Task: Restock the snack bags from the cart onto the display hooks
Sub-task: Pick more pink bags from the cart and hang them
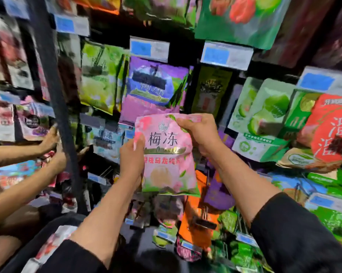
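Pink crinkly plastic snack bag (pixel 167 154), pinched by left hand (pixel 131 156) at its left edge and right hand (pixel 198 133) at top: keep it upright, aligning its hang hole with the far hook.

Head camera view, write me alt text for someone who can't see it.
Two hands, left hand and right hand, hold a pink snack bag up before hooks hung with colourful snack bags. Another person's arms reach in at left.

snack bag (pixel 167 154) before purple bag (pixel 154 89), between left hand (pixel 131 154) and right hand (pixel 198 131).
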A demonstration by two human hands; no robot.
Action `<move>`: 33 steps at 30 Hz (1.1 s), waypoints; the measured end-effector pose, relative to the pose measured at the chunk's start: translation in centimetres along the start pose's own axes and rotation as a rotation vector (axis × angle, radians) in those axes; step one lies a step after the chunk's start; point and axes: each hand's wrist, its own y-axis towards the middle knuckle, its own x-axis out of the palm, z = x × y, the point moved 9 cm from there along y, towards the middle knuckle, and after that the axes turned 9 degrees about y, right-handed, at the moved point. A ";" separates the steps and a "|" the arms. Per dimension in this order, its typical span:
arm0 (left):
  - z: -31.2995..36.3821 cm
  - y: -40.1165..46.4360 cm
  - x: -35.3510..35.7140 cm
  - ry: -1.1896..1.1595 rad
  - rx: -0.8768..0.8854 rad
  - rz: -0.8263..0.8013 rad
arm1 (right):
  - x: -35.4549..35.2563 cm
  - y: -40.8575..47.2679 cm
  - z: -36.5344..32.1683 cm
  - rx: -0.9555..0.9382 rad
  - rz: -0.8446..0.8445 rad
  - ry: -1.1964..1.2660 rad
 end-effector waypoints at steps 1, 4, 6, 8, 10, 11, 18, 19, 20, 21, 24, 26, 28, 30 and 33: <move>1.1 1.1 -1.0 0.019 0.044 0.040 | 1.1 0.8 -0.9 -0.040 -0.002 0.003; 3.9 3.9 -3.7 -0.052 0.124 0.158 | 3.6 2.6 -3.3 -0.105 0.020 0.034; 5.6 5.8 -4.7 -0.026 0.154 0.175 | 4.8 3.4 -4.8 -0.154 0.030 0.053; 7.9 7.3 -5.4 0.010 0.211 0.185 | 6.0 4.1 -6.6 -0.205 0.008 0.054; 11.1 8.5 -6.1 0.061 0.294 0.193 | 6.9 5.1 -9.3 -0.259 0.003 0.044; 12.8 9.1 -6.3 0.063 0.339 0.193 | 7.2 5.9 -10.8 -0.285 0.011 0.046; 24.9 13.8 -7.4 0.032 0.576 0.217 | 9.5 9.6 -23.7 -0.534 0.023 0.111; 26.8 14.3 -7.5 0.053 0.607 0.225 | 9.6 10.2 -25.5 -0.561 0.039 0.098; 28.6 14.8 -7.7 0.073 0.653 0.236 | 9.8 10.7 -27.1 -0.585 0.055 0.096; 30.4 15.2 -7.8 0.095 0.706 0.248 | 9.8 11.4 -28.6 -0.605 0.070 0.100; 35.3 16.4 -7.6 0.208 0.857 0.262 | 9.9 13.3 -31.9 -0.633 0.136 0.097; 38.0 16.8 -7.1 0.323 0.936 0.272 | 10.0 14.5 -33.3 -0.647 0.192 0.078; 40.9 17.0 -6.4 0.443 1.031 0.282 | 10.3 15.9 -34.3 -0.649 0.226 0.061; 43.4 17.1 -5.5 0.552 1.120 0.292 | 10.6 17.2 -34.9 -0.641 0.244 0.060; 45.5 17.8 -4.0 0.721 1.180 0.293 | 10.4 18.3 -35.3 -0.611 0.292 0.103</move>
